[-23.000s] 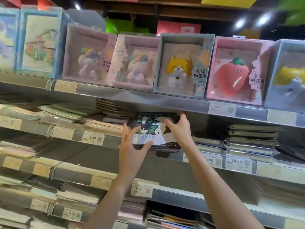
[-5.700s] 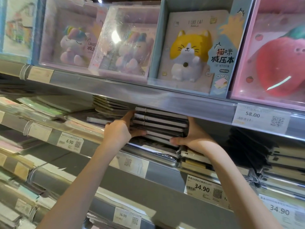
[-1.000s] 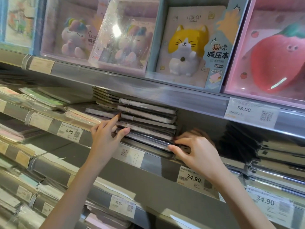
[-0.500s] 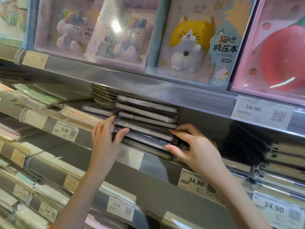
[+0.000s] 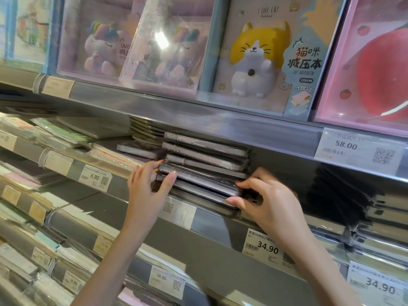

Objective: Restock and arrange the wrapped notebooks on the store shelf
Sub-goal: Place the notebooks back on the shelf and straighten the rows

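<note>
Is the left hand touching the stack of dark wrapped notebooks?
Touching. The head view shows the left hand with its thumb pressed on the stack of dark wrapped notebooks.

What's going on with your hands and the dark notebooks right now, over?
Left hand fingers on stack's left end. Right hand pinching lowest books' right end. Notebook stack uneven, on shelf lip. Nothing blocking.
</note>
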Motion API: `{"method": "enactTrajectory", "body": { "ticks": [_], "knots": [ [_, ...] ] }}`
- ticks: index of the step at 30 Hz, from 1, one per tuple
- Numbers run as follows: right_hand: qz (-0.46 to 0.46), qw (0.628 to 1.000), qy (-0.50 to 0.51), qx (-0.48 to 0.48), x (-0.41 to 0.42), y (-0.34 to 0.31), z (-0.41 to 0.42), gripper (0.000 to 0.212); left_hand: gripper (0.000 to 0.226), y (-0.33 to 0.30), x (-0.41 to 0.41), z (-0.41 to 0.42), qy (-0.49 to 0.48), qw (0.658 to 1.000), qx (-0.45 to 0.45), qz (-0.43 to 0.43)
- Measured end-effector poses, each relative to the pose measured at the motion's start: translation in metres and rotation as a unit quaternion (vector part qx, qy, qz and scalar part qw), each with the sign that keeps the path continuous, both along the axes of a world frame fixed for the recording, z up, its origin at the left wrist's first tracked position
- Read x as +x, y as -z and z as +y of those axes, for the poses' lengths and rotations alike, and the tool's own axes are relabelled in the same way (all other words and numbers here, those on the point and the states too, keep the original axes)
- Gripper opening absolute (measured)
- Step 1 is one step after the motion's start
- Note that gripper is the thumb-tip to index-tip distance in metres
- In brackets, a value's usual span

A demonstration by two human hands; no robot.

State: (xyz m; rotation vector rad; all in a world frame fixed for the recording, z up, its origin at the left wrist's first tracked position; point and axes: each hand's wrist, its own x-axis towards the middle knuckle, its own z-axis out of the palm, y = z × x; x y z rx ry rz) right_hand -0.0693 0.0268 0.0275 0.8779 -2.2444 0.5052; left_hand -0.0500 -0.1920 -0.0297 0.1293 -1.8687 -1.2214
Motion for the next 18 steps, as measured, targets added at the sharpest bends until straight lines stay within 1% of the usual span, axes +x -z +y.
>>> {"method": "enactTrajectory", "body": {
  "ticks": [3, 6, 8, 12, 13, 16, 18],
  "knots": [
    [-0.011, 1.0, -0.001, -0.006, 0.001, -0.001, 0.002, 0.048, 0.043, -0.001, -0.001, 0.002, 0.002, 1.0, 0.006, 0.008],
    [-0.054, 0.998, 0.024, -0.015, 0.0, -0.005, 0.003, 0.063, 0.044, -0.003, -0.005, 0.006, -0.02, 1.0, 0.011, 0.012],
    [-0.078, 0.995, 0.061, 0.008, 0.0, -0.007, 0.002, 0.073, 0.052, -0.003, -0.009, 0.007, -0.035, 0.999, 0.006, 0.0],
    [-0.068, 0.993, 0.093, 0.035, -0.001, -0.006, 0.001, 0.088, 0.074, -0.004, -0.014, 0.003, -0.022, 0.999, 0.011, -0.045],
    [-0.062, 0.991, 0.105, 0.048, -0.001, -0.005, 0.001, 0.091, 0.076, -0.005, -0.014, 0.003, -0.019, 0.998, 0.017, -0.051],
    [-0.038, 0.988, 0.117, 0.09, -0.001, -0.003, 0.0, 0.09, 0.074, -0.007, -0.015, 0.005, -0.031, 0.998, 0.015, -0.051],
    [-0.039, 0.989, 0.105, 0.092, 0.001, -0.003, 0.0, 0.086, 0.073, -0.006, -0.017, 0.005, -0.048, 0.998, 0.008, -0.043]
  ]
}}
